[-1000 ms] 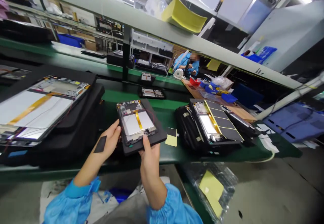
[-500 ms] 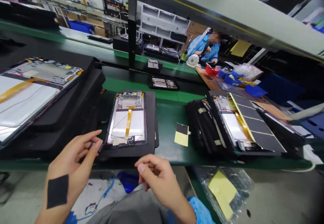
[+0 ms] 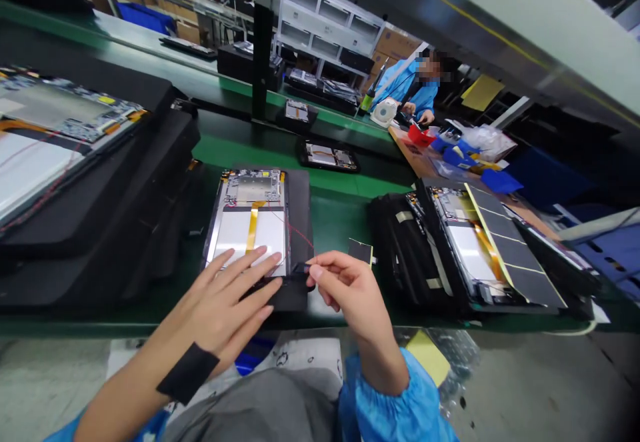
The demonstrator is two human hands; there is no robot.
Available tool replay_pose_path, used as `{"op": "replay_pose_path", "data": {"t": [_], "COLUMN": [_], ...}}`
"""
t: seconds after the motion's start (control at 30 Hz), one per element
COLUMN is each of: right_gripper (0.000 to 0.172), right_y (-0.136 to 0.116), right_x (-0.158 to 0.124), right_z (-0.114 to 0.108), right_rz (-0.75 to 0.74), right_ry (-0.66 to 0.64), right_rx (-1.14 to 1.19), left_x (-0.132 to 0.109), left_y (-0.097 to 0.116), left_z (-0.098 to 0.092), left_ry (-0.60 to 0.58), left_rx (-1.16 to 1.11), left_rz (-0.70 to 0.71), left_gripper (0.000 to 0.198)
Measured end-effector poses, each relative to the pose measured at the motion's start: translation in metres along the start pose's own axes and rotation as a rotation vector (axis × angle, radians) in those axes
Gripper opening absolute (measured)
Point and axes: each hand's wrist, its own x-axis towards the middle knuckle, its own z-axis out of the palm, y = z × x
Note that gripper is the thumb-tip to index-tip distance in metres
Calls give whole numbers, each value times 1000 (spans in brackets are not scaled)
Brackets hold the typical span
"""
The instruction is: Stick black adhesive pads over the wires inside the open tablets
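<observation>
An opened tablet (image 3: 233,225) lies on black foam (image 3: 299,202), its circuit board, silver battery and orange ribbon cable (image 3: 253,225) exposed. Spread flat over the tablet's lower end is my left hand (image 3: 227,305), fingers apart, with a black adhesive square (image 3: 188,373) stuck near the wrist. At the lower right corner, my right hand (image 3: 353,289) pinches a small dark part (image 3: 301,268) between thumb and forefinger. Thin red wires (image 3: 299,231) run from the tablet toward this part. My fingers partly cover it, so its kind is unclear.
Stacked foam with another opened tablet (image 3: 40,155) rises at left. At right, black pads (image 3: 400,255) and a tablet (image 3: 463,249) carry a sheet of black stickers (image 3: 510,245). A yellow-backed sticker piece (image 3: 361,251) lies between. A co-worker (image 3: 407,85) sits beyond the bench.
My left hand has moved right and spread over the tablet's lower end. My right hand has risen to its lower right corner and pinches the small dark part, drawing the red wires out sideways.
</observation>
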Motion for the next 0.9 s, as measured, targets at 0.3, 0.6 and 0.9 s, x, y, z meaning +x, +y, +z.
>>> {"op": "replay_pose_path", "data": {"t": [0.3, 0.6, 0.9], "right_gripper": [13, 9, 7], "right_y": [-7, -17, -22], "right_x": [12, 6, 15], "right_z": [23, 30, 23], "right_rz": [131, -129, -289], "right_ry": [-181, -134, -327], "right_rx": [-310, -879, -1009], "left_x": [-16, -15, -11], "left_y": [-37, -39, -45], "left_z": [0, 2, 0], "left_ry": [-33, 21, 9], "left_rx": [50, -13, -10], "left_rz": [93, 56, 102], "left_gripper": [39, 36, 36]}}
